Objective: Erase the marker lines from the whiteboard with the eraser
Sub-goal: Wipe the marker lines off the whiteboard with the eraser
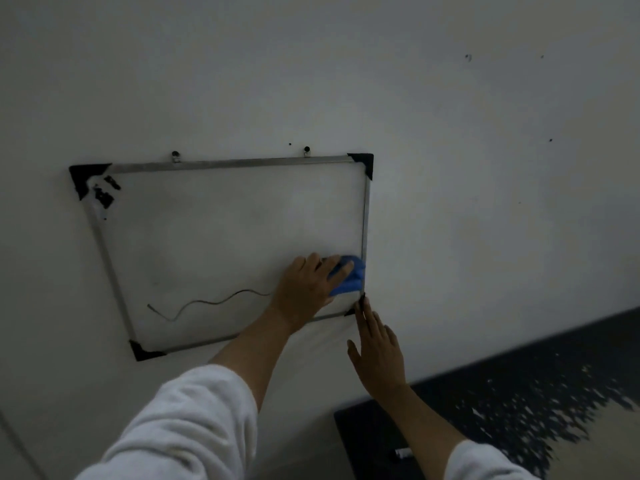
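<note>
A metal-framed whiteboard [214,237] with black corner caps hangs tilted on the wall. A thin wavy marker line [207,303] runs across its lower part, from the lower left towards my left hand. My left hand [308,289] presses a blue eraser [349,277] against the board near its lower right corner, fingers laid over it. My right hand [377,351] is flat with straight fingers, its fingertips touching the board's lower right corner cap [358,304].
Black smudges [104,194] sit by the board's upper left corner. Two hooks [307,151] hold the top edge. A dark surface [374,441] with a small white object [403,452] lies below right, beside a dark speckled floor [536,393].
</note>
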`<state>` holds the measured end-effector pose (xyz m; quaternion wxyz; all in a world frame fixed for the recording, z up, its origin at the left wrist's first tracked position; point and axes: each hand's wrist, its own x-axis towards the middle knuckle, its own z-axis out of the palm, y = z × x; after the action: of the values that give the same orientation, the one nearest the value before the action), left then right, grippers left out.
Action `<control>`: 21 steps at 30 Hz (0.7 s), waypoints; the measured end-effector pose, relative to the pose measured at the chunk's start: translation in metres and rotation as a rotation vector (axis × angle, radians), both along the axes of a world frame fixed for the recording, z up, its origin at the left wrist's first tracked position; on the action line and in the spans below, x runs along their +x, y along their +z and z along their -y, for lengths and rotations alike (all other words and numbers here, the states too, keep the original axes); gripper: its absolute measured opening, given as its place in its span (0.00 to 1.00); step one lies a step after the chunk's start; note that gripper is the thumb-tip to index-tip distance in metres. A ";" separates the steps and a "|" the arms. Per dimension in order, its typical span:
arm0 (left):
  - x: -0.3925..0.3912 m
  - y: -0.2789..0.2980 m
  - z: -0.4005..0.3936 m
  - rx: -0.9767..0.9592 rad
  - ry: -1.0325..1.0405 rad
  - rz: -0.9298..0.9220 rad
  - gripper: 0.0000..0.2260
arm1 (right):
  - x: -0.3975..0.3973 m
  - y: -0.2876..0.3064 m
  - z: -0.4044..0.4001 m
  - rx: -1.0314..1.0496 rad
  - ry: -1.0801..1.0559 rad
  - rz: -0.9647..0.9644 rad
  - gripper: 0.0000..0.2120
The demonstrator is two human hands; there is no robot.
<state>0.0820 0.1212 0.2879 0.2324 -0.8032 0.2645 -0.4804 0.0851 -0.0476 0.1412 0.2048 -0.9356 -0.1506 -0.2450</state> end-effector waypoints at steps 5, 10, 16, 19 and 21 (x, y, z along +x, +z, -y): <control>-0.005 -0.027 -0.003 -0.041 -0.021 -0.072 0.29 | -0.003 0.040 -0.001 0.298 0.007 0.163 0.42; -0.010 -0.013 0.001 -0.208 -0.033 -0.235 0.29 | 0.002 0.077 -0.008 0.169 0.103 0.354 0.37; -0.022 0.015 -0.028 -0.362 -0.275 -0.376 0.31 | 0.003 0.087 -0.007 0.203 0.203 0.352 0.28; -0.028 0.051 -0.047 -0.508 -0.241 -0.066 0.20 | 0.002 0.109 -0.001 0.328 0.134 0.385 0.33; -0.029 0.072 -0.063 -0.492 -0.164 0.149 0.17 | 0.005 0.129 0.001 0.322 0.065 0.441 0.37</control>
<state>0.0527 0.1845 0.3598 0.0094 -0.7739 0.1864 -0.6052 0.0905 -0.0481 0.2699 0.3210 -0.8096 -0.1808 -0.4569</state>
